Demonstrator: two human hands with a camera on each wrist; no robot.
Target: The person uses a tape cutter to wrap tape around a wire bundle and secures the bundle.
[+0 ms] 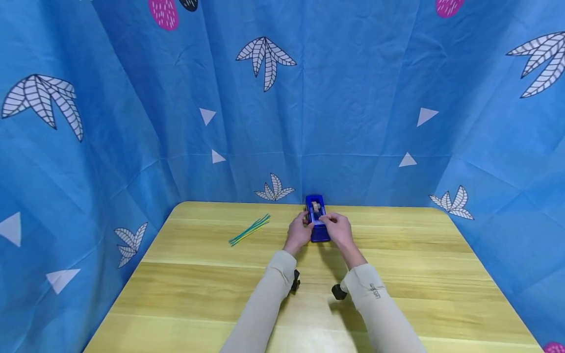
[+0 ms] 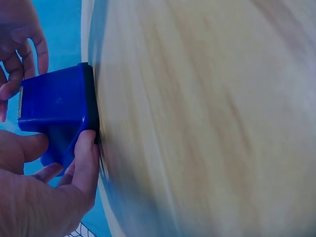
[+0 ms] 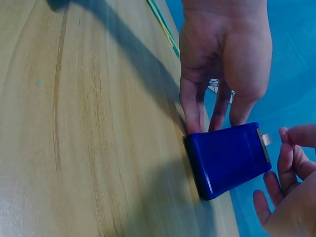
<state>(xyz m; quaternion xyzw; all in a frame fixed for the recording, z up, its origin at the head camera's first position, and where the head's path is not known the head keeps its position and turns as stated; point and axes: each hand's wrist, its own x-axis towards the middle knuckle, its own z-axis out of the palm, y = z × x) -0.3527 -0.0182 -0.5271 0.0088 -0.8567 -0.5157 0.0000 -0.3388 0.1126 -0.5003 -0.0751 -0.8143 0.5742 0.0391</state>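
A blue tape dispenser [image 1: 321, 234] stands at the back of the table, its roll of tape [image 1: 315, 207] showing from above. My left hand [image 1: 297, 231] grips it by the left side, thumb and fingers around the body in the left wrist view. On the other side, my right hand [image 1: 339, 228] is at the dispenser's toothed cutter [image 3: 263, 145]. Its thumb and index finger pinch the end of a short piece of clear tape [image 3: 267, 139], seen just off the cutter in the right wrist view. The right hand's other fingers are loosely bent.
Several thin green and yellow strips [image 1: 249, 230] lie in a loose bundle left of the dispenser. The wooden table [image 1: 198, 294] ends just behind the dispenser, where a blue patterned curtain [image 1: 353, 122] hangs. Small black devices [image 1: 339, 292] are strapped at both wrists.
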